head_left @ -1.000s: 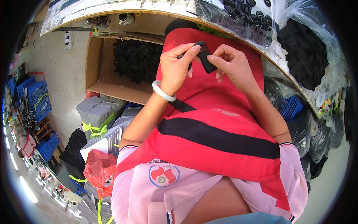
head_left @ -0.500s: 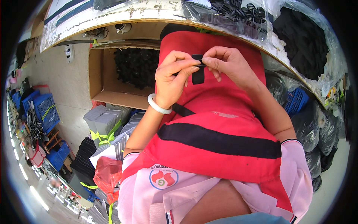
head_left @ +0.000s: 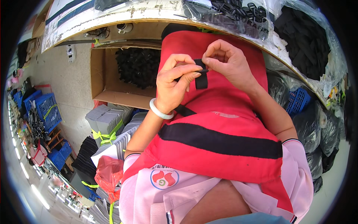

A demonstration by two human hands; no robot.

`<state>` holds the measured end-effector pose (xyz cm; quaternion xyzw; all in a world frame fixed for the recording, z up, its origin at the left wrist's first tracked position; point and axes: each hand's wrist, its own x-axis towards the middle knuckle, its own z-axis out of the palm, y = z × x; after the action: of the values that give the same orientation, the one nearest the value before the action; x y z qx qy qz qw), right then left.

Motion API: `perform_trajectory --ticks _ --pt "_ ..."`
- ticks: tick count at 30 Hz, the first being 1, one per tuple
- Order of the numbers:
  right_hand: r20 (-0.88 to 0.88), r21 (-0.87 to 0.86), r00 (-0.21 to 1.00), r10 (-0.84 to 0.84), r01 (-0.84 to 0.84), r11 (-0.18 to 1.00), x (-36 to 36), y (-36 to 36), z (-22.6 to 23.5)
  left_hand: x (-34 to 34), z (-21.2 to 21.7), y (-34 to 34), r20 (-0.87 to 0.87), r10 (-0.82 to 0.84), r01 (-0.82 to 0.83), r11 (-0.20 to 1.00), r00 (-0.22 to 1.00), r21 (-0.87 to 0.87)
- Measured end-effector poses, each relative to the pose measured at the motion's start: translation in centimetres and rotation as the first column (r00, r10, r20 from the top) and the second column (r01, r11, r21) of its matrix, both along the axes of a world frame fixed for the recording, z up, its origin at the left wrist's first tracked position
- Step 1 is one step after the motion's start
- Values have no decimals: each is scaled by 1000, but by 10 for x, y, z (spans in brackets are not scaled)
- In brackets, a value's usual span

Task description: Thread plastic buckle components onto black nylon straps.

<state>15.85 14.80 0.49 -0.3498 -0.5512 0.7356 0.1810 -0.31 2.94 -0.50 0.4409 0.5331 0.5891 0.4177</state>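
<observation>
A red fabric vest with a wide black band (head_left: 223, 123) lies over my lap and reaches up toward the table edge. A short black strap (head_left: 201, 77) hangs from its upper part. My left hand (head_left: 176, 84), with a white bangle on the wrist, pinches the strap's top end between thumb and fingers. My right hand (head_left: 227, 63) grips the same strap end from the other side. The two hands touch at the strap.
A cardboard box (head_left: 108, 78) with several black plastic parts stands under the wooden table edge (head_left: 112, 18). Bags of black buckles (head_left: 242, 15) lie on the table. Grey bundled stacks (head_left: 106, 121), a red bag (head_left: 108, 173) and blue crates (head_left: 46, 108) are at my left.
Both hands have drawn closer together at the strap's top end, and the left thumb now presses across it. The view has tilted slightly.
</observation>
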Motion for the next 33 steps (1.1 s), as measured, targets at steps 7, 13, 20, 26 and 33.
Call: perform_trajectory --ticks 7,13,20,26,33 --pt "-43 -64 995 91 -94 994 -24 -5 -30 -57 -2 -46 -80 43 -61 970 996 -235" --pt "150 137 961 231 -251 958 -24 -12 -31 -89 -11 -71 -23 362 -338 846 932 -412" --pt "168 195 920 355 -384 903 -24 -21 -13 5 -30 13 113 96 -75 981 989 -176" --pt "158 -94 975 153 -140 986 13 1 -8 6 -24 33 573 89 178 902 815 -393" --pt "215 42 970 114 -126 991 37 4 -16 22 -23 27 269 -225 334 803 937 -493"
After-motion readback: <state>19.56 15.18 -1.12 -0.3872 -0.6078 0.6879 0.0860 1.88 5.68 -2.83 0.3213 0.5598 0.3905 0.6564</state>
